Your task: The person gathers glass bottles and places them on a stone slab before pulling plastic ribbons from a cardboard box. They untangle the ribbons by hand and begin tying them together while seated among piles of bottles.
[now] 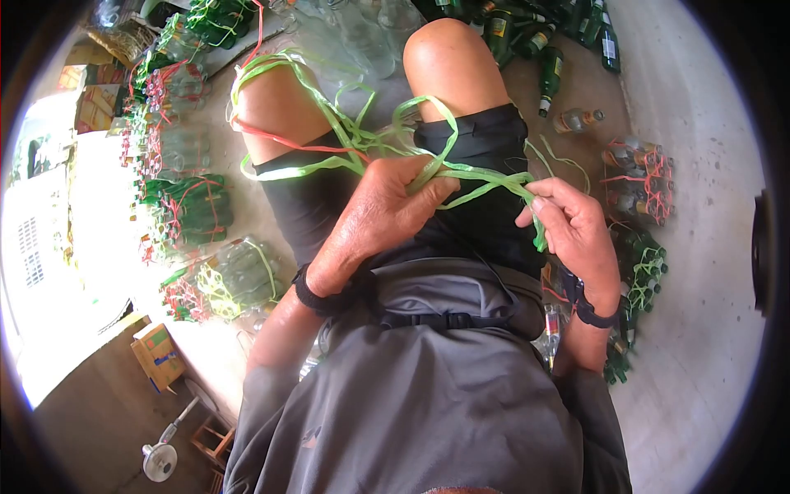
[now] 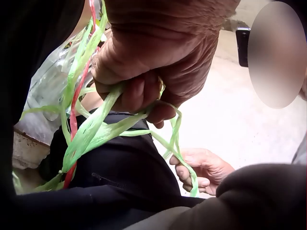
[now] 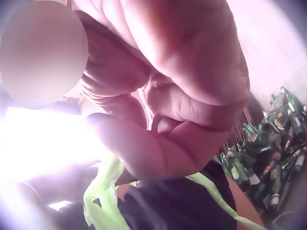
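Light green plastic twine [image 1: 481, 174] stretches between the two hands above the lap, in several loose strands. My left hand [image 1: 383, 206] grips a bundle of it, fingers curled round the strands in the left wrist view. To the right, my right hand [image 1: 576, 230] pinches the twine between thumb and fingers, and a short green end hangs below. Loops of the same twine drape over the left knee [image 1: 280, 99], mixed with a red strand [image 1: 304, 146]. From the right wrist, the curled fingers [image 3: 158, 153] show close up, with green twine [image 3: 108, 191] hanging below.
Tied bundles of glass bottles [image 1: 185, 148] line the left side. Clear bottles [image 1: 362, 41] lie beyond the knees, and green bottles [image 1: 551, 74] lie loose at the upper right. More bundled bottles [image 1: 638, 181] stand by the pale wall [image 1: 699, 247]. A white fan [image 1: 160, 461] is at lower left.
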Demonstrator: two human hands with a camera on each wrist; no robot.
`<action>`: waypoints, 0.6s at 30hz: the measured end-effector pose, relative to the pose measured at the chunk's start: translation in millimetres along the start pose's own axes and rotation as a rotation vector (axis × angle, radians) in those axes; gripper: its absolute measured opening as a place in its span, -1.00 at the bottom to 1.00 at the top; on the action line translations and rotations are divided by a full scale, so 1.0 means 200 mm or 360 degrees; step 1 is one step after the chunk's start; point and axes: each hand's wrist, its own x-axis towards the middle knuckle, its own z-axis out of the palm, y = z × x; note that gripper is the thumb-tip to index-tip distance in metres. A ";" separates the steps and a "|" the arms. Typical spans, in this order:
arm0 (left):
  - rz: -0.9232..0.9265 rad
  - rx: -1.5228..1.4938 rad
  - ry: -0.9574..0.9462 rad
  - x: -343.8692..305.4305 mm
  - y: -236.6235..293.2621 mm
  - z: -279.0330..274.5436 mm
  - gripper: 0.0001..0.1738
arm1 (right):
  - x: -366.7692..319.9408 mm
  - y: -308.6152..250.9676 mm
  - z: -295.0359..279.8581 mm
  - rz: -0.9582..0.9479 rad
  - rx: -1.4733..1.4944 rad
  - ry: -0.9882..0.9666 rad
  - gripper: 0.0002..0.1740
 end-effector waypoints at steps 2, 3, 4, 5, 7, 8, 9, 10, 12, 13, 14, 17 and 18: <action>0.0050 0.0075 0.0074 -0.01 0.01 0.00 -0.74 | 0.00 0.01 -0.01 -0.0018 -0.0187 0.0035 -0.80; 0.0050 0.0076 0.0075 -0.01 0.02 0.00 -0.74 | 0.01 0.02 -0.01 -0.0018 -0.0186 0.0035 -0.80; 0.0030 0.0078 0.0102 -0.01 0.02 0.00 -0.75 | 0.02 0.04 0.00 -0.0146 -0.0274 0.0104 -0.82; 0.0011 0.0079 0.0128 -0.02 0.03 0.00 -0.76 | 0.02 0.06 0.00 -0.0274 -0.0363 0.0174 -0.84; 0.0068 0.0109 0.0131 -0.02 0.04 0.00 -0.77 | 0.02 0.04 0.00 -0.0305 -0.0385 0.0185 -0.85; 0.0123 0.0139 0.0134 -0.02 0.05 0.00 -0.78 | 0.02 0.04 0.00 -0.0335 -0.0405 0.0195 -0.86; 0.0120 0.0140 0.0133 -0.03 0.05 0.00 -0.78 | 0.02 0.05 0.00 -0.0333 -0.0403 0.0194 -0.86; 0.0123 0.0184 0.0144 -0.03 0.06 0.00 -0.78 | 0.02 0.05 0.00 -0.0365 -0.0339 0.0233 -0.87; 0.0124 0.0226 0.0150 -0.03 0.06 0.00 -0.78 | 0.02 0.05 0.00 -0.0394 -0.0275 0.0274 -0.87; 0.0133 0.0220 0.0161 -0.03 0.06 0.00 -0.79 | 0.02 0.03 -0.01 -0.0360 -0.0228 0.0286 -0.87; 0.0142 0.0214 0.0173 -0.04 0.06 0.00 -0.79 | 0.01 0.01 -0.02 -0.0327 -0.0180 0.0298 -0.87; 0.0190 0.0232 0.0214 -0.03 0.06 0.00 -0.79 | 0.01 -0.03 -0.07 -0.0277 -0.0142 0.0276 -0.87; 0.0194 0.0227 0.0209 -0.03 0.05 0.00 -0.79 | 0.01 -0.03 -0.09 -0.0271 -0.0062 0.0251 -0.86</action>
